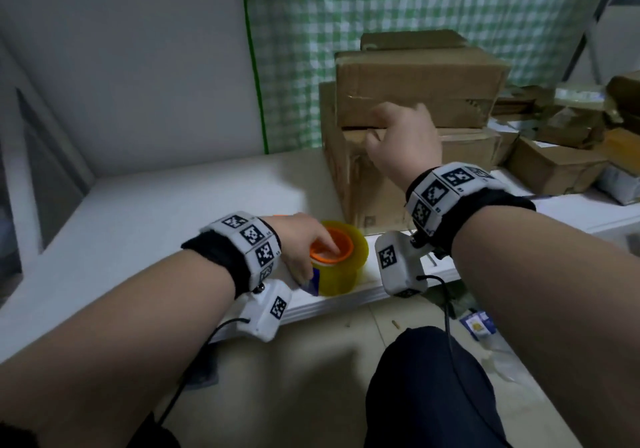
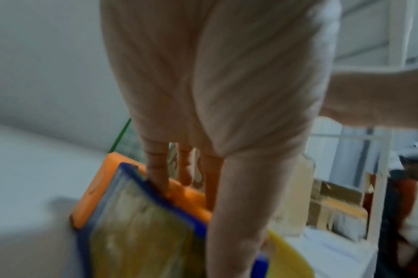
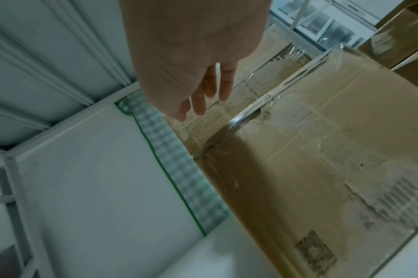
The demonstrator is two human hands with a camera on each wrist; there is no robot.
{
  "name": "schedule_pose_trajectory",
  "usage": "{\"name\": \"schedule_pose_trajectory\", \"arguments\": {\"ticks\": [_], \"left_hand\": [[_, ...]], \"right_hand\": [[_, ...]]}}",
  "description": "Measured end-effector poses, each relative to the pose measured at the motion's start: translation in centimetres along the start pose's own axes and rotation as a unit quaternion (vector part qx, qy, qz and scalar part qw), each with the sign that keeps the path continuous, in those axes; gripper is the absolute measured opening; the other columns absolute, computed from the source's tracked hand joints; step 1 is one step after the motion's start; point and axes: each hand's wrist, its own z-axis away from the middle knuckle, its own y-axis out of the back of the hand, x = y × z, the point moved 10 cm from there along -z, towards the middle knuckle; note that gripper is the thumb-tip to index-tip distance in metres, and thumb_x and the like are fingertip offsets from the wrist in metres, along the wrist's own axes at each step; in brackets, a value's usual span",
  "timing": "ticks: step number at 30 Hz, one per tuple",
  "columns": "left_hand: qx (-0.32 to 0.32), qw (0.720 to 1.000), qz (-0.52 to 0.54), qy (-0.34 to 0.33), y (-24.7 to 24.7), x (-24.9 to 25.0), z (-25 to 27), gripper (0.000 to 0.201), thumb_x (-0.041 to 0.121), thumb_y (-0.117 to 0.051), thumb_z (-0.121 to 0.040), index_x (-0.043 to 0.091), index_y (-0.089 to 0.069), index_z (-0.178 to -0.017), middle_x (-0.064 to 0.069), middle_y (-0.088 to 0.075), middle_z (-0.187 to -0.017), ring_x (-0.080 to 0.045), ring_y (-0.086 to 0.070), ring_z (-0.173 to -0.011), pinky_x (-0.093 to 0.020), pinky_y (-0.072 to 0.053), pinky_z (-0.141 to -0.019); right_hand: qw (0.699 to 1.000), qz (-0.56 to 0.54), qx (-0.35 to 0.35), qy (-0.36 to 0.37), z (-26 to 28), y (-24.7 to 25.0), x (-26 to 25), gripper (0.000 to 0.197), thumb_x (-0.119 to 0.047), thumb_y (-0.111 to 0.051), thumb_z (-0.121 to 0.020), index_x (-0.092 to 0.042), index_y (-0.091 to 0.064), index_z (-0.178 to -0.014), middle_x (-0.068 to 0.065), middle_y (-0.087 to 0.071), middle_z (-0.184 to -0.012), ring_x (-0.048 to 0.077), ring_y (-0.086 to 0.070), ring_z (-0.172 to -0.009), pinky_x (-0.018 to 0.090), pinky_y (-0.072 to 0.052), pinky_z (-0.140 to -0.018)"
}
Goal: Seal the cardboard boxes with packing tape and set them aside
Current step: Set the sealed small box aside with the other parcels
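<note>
A yellow packing tape roll (image 1: 341,267) with an orange core and a blue cutter stands near the white table's front edge. My left hand (image 1: 311,250) grips it: fingers (image 2: 156,169) reach into the core, and the thumb lies outside on the tape roll (image 2: 141,235). Two large cardboard boxes are stacked at the back right, the upper box (image 1: 415,87) on the lower box (image 1: 360,191). My right hand (image 1: 398,136) is held before the upper box's bottom edge with straight fingers (image 3: 223,84) and holds nothing. Shiny tape runs over the lower box (image 3: 322,150).
Smaller boxes and wrapped parcels (image 1: 554,167) crowd the table's right side. A green checked curtain (image 1: 381,7) hangs behind the stack and a white wall stands at left. The white table (image 1: 156,212) is bare on its left. My dark-trousered knee (image 1: 426,388) is below.
</note>
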Motion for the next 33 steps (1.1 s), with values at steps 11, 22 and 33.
{"name": "schedule_pose_trajectory", "arguments": {"ticks": [11,22,33], "left_hand": [[0.133,0.977,-0.156,0.054,2.6,-6.2,2.1,0.039,0.040,-0.073,-0.073,0.045,-0.060,-0.109,0.004,-0.050,-0.106,-0.027,-0.042,-0.105,-0.037,-0.039,-0.089],[0.193,0.952,-0.076,0.226,7.3,-23.0,0.9,0.029,0.016,-0.059,-0.088,0.023,-0.064,-0.116,-0.009,-0.065,-0.111,-0.030,-0.061,-0.101,-0.034,-0.048,-0.088],[0.203,0.950,-0.029,0.236,8.3,-29.3,-3.7,0.037,0.013,-0.047,-0.093,0.014,-0.057,-0.129,-0.015,-0.058,-0.127,-0.032,-0.054,-0.115,-0.036,-0.040,-0.100]], "right_hand": [[0.980,-0.071,-0.129,0.135,1.9,-6.6,-7.4,0.030,-0.015,-0.053,-0.085,-0.017,-0.070,-0.108,0.009,-0.071,-0.096,0.026,-0.065,-0.090,0.033,-0.053,-0.082],[0.937,-0.003,-0.346,0.056,-0.8,-22.7,-8.5,0.041,-0.016,-0.052,-0.090,-0.022,-0.056,-0.130,0.004,-0.058,-0.130,0.022,-0.056,-0.116,0.027,-0.045,-0.089],[0.930,-0.013,-0.368,0.003,-3.8,-29.3,-7.9,0.042,-0.016,-0.051,-0.093,-0.023,-0.051,-0.135,0.004,-0.051,-0.139,0.023,-0.053,-0.120,0.030,-0.044,-0.094]]}}
